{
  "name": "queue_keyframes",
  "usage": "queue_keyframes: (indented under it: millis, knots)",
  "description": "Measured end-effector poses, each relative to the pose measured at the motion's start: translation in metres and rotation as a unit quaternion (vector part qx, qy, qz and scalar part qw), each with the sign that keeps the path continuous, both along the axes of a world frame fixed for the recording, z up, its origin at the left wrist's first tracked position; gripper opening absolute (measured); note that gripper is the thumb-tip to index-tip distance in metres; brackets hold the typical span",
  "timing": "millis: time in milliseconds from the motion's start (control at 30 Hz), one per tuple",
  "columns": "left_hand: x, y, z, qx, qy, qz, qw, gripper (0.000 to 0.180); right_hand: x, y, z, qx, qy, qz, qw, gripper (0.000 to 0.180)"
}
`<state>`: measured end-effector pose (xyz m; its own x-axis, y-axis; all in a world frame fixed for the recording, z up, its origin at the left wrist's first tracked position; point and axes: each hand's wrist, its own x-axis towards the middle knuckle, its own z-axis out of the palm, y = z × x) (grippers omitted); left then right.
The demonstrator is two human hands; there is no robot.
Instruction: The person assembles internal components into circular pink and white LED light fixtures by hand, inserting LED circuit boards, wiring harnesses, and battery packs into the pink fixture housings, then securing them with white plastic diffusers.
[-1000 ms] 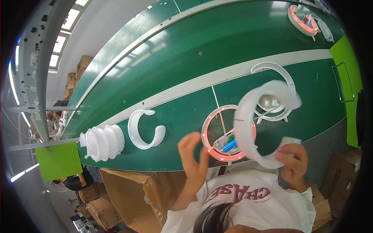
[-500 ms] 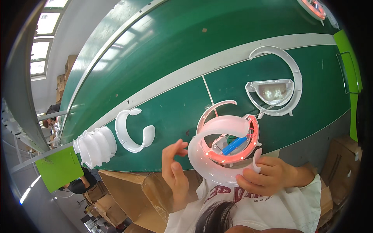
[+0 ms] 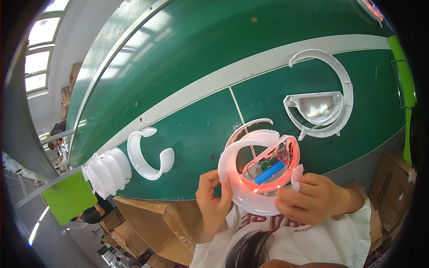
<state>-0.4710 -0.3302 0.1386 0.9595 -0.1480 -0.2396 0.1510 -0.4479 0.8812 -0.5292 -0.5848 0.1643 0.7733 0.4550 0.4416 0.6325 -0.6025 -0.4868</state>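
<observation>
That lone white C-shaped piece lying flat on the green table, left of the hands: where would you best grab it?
Probably at the thick middle of the curved white piece, on the closed side of the C, coming from above. It lies flat and apart from the stack of white pieces, and its thinner tips point away toward the open side.

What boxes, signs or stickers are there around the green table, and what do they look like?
Cardboard boxes: brown, open flaps, under the table's near edge.
Cardboard box: brown, at the right beside the table.
Stacked cardboard boxes: brown, far left near the windows.
Green sheet: bright green, flat and squarish, lower left, blank as far as I can tell.
Green strip: bright green, along the table's right end.
No screens show.
</observation>
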Motion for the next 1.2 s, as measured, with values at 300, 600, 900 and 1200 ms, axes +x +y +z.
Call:
queue_keyframes:
  millis: [300, 600, 900, 1200]
  knots:
    - [0.004, -0.007, 0.004, -0.02, 0.051, 0.012, 0.998, 0.023, 0.002, 0.001, -0.002, -0.009, 0.012, -0.007, 1.0, 0.021]
    - [0.016, -0.019, 0.018, 0.173, -0.219, -0.05, 0.959, 0.046, -0.004, 0.005, -0.008, -0.045, -0.051, -0.035, 0.997, 0.019]
    - [0.043, -0.072, 0.03, 0.101, -0.227, -0.445, 0.86, 0.051, -0.017, 0.018, -0.024, 0.008, -0.121, -0.075, 0.99, 0.02]
    - [0.051, -0.085, 0.013, 0.094, -0.258, -0.455, 0.847, 0.027, -0.016, 0.015, -0.029, 0.042, -0.112, -0.067, 0.991, 0.022]
